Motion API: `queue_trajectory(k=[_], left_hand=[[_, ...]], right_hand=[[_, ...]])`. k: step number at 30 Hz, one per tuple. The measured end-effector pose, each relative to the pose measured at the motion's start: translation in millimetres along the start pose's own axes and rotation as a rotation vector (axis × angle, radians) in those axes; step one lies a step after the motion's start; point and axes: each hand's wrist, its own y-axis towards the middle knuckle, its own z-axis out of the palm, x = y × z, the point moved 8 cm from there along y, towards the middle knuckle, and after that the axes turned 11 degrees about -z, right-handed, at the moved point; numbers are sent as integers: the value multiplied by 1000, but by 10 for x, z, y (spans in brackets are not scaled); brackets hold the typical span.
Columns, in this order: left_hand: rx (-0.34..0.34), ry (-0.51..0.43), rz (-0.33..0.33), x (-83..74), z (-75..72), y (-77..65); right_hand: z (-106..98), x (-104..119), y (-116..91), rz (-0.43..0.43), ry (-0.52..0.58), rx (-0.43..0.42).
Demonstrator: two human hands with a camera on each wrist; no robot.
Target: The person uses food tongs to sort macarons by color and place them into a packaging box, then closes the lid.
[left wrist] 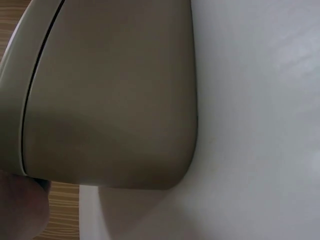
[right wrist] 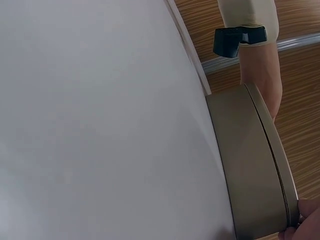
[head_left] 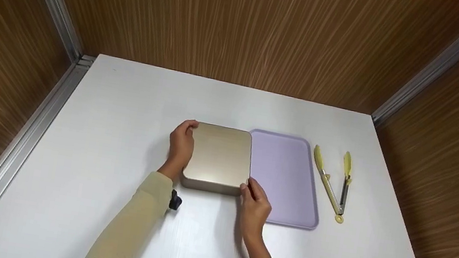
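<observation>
A square, gold-coloured lidded tin box [head_left: 220, 155] sits on the white table, a thin seam running between its lid [right wrist: 274, 145] and its body [left wrist: 112, 95]. My left hand [head_left: 181, 143] grips the box along its left side, fingers bent over the far left corner. At the near right corner my right hand [head_left: 255, 205] pinches the lid edge between thumb and fingers. The lid lies level on the body. Its contents are hidden. Only a bit of the left hand [left wrist: 22, 207] shows in the left wrist view, beside the lid.
Right of the box lies a flat lilac tray [head_left: 283, 178], its left edge close against the box; whether they touch I cannot tell. Farther right rest spread tongs [head_left: 331, 192] with yellow tips. Wood-grain panels [head_left: 244, 26] enclose the table [head_left: 124, 104] at the back and sides.
</observation>
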Motion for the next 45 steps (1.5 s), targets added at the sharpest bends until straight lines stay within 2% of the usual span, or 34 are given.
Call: queue_trajectory(k=[8, 12, 16, 21, 24, 27, 31, 38, 42, 45], left_hand=[[13, 11, -12, 12, -23, 26], [11, -4, -26, 50, -30, 19], [-4, -26, -22, 46, -37, 1], [-3, -9, -40, 31, -32, -3], [5, -13, -53, 30, -16, -2], [12, -26, -59, 35, -5, -4], [17, -16, -48, 38, 1, -1], [14, 23, -52, 66, -2, 10], [7, 44, -46, 62, -10, 7], [31, 45, -45, 66, 8, 13]], right_hand=[[34, 13, -7, -1, 46, 0], [28, 20, 1, -23, 7, -2], [5, -6, 15, -9, -27, -5], [0, -33, 25, 21, -21, 11], [-4, -68, 32, 57, 4, 20], [10, -136, 20, 136, 79, 40], [24, -190, -4, 204, 132, 57], [33, -165, 0, 185, 123, 55], [25, -147, 4, 162, 79, 57], [7, -214, 33, 140, 24, 47]])
